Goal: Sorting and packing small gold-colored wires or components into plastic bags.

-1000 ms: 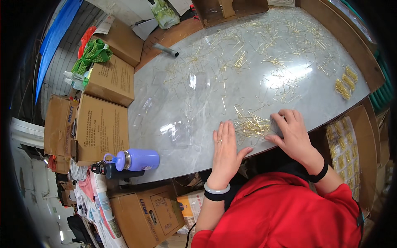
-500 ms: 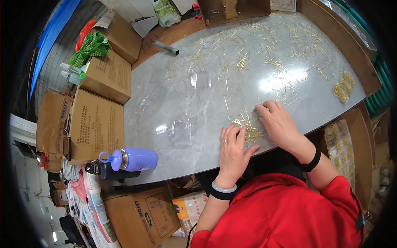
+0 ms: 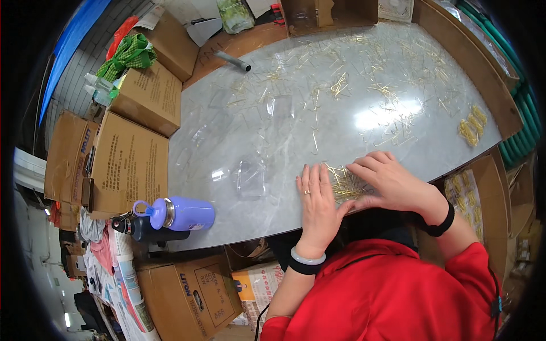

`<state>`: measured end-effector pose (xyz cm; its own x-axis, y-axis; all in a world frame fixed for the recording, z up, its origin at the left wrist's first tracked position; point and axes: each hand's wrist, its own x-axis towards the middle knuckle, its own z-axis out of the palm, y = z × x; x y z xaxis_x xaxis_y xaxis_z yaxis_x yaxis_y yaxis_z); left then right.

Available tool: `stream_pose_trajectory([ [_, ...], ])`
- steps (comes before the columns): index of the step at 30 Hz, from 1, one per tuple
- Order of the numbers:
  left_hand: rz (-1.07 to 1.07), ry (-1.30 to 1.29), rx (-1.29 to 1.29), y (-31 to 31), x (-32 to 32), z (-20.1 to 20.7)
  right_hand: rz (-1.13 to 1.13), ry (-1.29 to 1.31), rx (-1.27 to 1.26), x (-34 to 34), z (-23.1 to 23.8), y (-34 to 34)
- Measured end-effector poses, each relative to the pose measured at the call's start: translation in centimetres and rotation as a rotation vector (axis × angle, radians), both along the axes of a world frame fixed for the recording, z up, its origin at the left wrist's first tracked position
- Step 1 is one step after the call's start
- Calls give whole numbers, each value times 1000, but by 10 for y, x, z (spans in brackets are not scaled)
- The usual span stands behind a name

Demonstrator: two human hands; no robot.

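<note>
At the table's near edge lies a small heap of gold wire hooks (image 3: 344, 184), between my two hands. My left hand (image 3: 318, 207) lies flat along the heap's left side, fingers stretched out and thumb touching its near end. From the right, my right hand (image 3: 392, 182) curves around the same heap, its fingers over the far side and its thumb by the near edge. Neither hand is closed on the hooks; the right palm hides part of them. Many loose gold hooks (image 3: 387, 91) are scattered over the grey table (image 3: 227, 148).
Bundled gold hooks (image 3: 472, 126) lie at the right edge. Clear plastic boxes (image 3: 250, 179) stand mid-left, near a purple bottle (image 3: 190, 213) and a dark bottle (image 3: 148, 230). A grey tube (image 3: 233, 61) lies at the back. Cardboard boxes (image 3: 131, 162) line the left; a cardboard strip (image 3: 466, 62) borders the right.
My right hand has moved nearer and lower around the heap, its thumb now close to my left thumb. My left hand's fingers have straightened beside the hooks. The view has shifted slightly.
</note>
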<state>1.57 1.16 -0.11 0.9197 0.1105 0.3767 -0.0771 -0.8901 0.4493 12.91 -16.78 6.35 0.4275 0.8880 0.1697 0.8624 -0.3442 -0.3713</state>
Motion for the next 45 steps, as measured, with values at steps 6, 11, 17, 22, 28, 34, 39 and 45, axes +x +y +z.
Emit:
stream_pose_trajectory([
  [6, -124, 74, 61, 1, -1, 12, 102, 4, 101, 6, -17, -15],
  [11, -147, 87, 42, 2, 0, 8, -1, 20, 253, 6, -44, 1],
  [17, -173, 36, 0, 5, 0, 7, -38, 54, 347, 3, -50, 3],
  [22, -206, 26, -47, 10, 2, 2, 136, 53, 27, 31, -21, -3],
  [28, -198, 20, -101, 7, 2, 6, 70, 66, -61, 24, -12, 1],
  [34, -170, 5, -19, 3, 0, 5, -74, 96, 236, -1, -41, -3],
  [39, -195, 21, 5, 3, 2, 8, -52, 67, 186, 0, -29, -8],
  [45, -171, 16, -194, 1, -1, 6, 221, 289, 189, 16, -37, 3],
])
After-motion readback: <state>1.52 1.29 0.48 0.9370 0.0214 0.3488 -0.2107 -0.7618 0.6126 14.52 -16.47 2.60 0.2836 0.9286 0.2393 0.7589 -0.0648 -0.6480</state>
